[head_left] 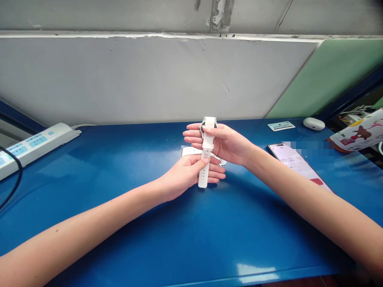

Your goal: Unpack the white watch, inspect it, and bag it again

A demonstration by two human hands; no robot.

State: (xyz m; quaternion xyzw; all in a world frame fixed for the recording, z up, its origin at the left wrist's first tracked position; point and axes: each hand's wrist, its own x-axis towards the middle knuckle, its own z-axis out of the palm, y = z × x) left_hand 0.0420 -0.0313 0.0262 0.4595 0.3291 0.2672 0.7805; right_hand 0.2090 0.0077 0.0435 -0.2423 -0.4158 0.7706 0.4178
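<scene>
A wristwatch with a white strap is held above the blue table, its long axis running away from me. My left hand grips the near part of the strap, thumb on top and fingers stretched out beneath. At the far end, near the watch case, my right hand holds the watch with its thumb over the strap and fingers behind. The strap's tail with its holes points towards me, and the buckle sits between both hands. Behind the hands lies a white item, mostly hidden.
A white power strip with a black cable lies at the left. To the right are a phone showing a timer, a card, a white earbud case and a printed packet. A grey wall stands behind.
</scene>
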